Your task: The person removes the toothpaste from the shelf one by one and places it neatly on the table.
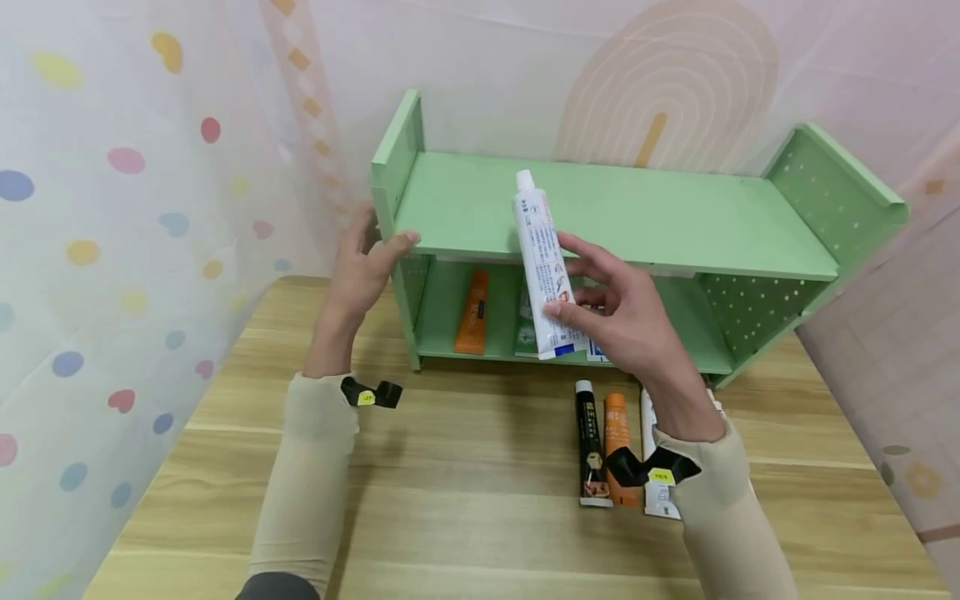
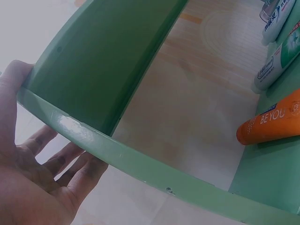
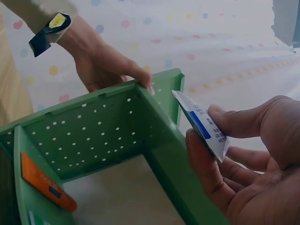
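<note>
From the left, we find the left hand (image 1: 358,271) at the near end of a green shelf (image 1: 637,208), its grip closed about the side panel, thumb on the front edge and fingers against the outer face. On the lower level an orange tube (image 1: 472,317) stands cap up, leaning back; right of it we note a green-and-white tube (image 1: 527,325), partly covered. In front of the shelf, held in the air, is the white tube (image 1: 542,267): slim, tilted, white screw cap uppermost, body covered in fine blue print, a small red mark low down and a blue block at the flat crimped end. We record no visible dents on the exposed face. The right hand (image 1: 633,308) has its grip narrowed on the lower part, pinching it between thumb and fingers. Further right, on the wood-grain bench (image 1: 450,508), lie a black tube (image 1: 590,442) with a white cap, a second orange tube (image 1: 617,425) and a white package (image 1: 662,498), partly hidden by the right wrist.
</note>
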Motion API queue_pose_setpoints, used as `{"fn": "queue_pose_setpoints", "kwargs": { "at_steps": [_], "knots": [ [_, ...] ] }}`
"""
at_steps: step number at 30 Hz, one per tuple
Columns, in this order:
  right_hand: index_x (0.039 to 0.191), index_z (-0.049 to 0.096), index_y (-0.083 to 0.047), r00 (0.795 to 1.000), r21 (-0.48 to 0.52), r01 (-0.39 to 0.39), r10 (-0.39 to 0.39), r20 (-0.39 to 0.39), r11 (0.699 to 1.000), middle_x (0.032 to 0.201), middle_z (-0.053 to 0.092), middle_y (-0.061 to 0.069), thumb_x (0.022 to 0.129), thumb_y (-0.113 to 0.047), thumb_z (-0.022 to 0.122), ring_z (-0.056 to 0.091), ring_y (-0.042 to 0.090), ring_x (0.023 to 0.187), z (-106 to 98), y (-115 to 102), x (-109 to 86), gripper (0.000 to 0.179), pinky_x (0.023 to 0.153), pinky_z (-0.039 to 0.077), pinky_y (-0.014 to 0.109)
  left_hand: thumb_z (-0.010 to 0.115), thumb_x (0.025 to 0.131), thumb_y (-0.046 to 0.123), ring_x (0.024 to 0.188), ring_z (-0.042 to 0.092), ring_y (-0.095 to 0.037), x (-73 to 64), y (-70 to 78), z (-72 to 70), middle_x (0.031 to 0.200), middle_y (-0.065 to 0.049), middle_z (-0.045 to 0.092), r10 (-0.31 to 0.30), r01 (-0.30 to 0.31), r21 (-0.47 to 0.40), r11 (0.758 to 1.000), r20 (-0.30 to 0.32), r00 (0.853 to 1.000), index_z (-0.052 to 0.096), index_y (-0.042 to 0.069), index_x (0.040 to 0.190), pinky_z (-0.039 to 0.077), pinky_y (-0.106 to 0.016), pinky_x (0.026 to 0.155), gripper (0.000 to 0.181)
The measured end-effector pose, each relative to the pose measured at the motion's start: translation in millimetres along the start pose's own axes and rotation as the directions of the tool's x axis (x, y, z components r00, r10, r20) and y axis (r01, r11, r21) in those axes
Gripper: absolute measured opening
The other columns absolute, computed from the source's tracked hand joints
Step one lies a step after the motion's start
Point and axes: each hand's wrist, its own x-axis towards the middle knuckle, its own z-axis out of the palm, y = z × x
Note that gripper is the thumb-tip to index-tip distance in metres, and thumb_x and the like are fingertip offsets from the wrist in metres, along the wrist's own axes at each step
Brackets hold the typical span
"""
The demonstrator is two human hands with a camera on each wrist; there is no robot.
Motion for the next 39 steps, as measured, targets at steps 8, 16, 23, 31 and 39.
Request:
{"fn": "queue_pose_setpoints", "kwargs": {
  "at_steps": [8,16,23,31,39],
  "knots": [
    [0.155,0.046,-0.027,1.000,0.012,0.013,-0.012,-0.017,1.000,0.130,0.064,0.009,0.089,0.000,0.076,0.067,0.024,0.088,0,11,-19.4,0.077,0.074,0.060,0.027,0.068,0.094,0.029,0.124,0.051,-0.021,-0.9,2.0,-1.9,0.145,-0.008,0.056,0.000,0.000,0.009,1.000,0.004,1.000,0.049,0.022,0.150,0.044,-0.045,0.101,0.060],
    [0.155,0.046,-0.024,0.999,0.035,0.044,-0.043,-0.026,0.998,0.128,0.063,0.009,0.087,0.006,0.076,0.070,0.019,0.091,0,18,-34.0,0.080,0.079,0.062,0.028,0.069,0.094,0.029,0.125,0.052,-0.021,0.3,1.5,-3.3,0.145,-0.008,0.056,0.007,-0.007,0.010,1.000,0.009,1.000,0.048,0.022,0.149,0.044,-0.046,0.102,0.060],
    [0.155,0.046,-0.022,0.999,0.025,0.053,-0.052,-0.016,0.998,0.127,0.062,0.009,0.087,0.005,0.076,0.069,0.017,0.094,1,26,-43.7,0.080,0.078,0.062,0.028,0.069,0.094,0.029,0.126,0.051,-0.021,-1.3,0.6,-5.7,0.145,-0.007,0.056,0.001,-0.001,0.015,1.000,-0.002,1.000,0.049,0.022,0.149,0.043,-0.046,0.103,0.059],
    [0.156,0.044,-0.018,0.999,0.036,0.052,-0.052,-0.003,0.998,0.129,0.061,0.006,0.087,0.007,0.076,0.069,0.014,0.098,2,36,-56.7,0.080,0.079,0.062,0.029,0.069,0.094,0.029,0.124,0.053,-0.021,-2.0,-0.3,-4.6,0.144,-0.007,0.057,-0.007,0.007,0.016,1.000,0.002,1.000,0.050,0.022,0.148,0.044,-0.047,0.102,0.057],
    [0.156,0.044,-0.019,0.999,0.030,0.025,-0.025,0.026,0.999,0.129,0.060,0.011,0.088,0.004,0.075,0.072,0.013,0.094,4,47,-67.7,0.079,0.074,0.061,0.029,0.068,0.093,0.030,0.123,0.052,-0.022,-1.3,1.0,-4.7,0.144,-0.008,0.056,0.000,0.000,0.021,1.000,-0.005,1.000,0.049,0.023,0.149,0.046,-0.048,0.101,0.059]
  ]
}}
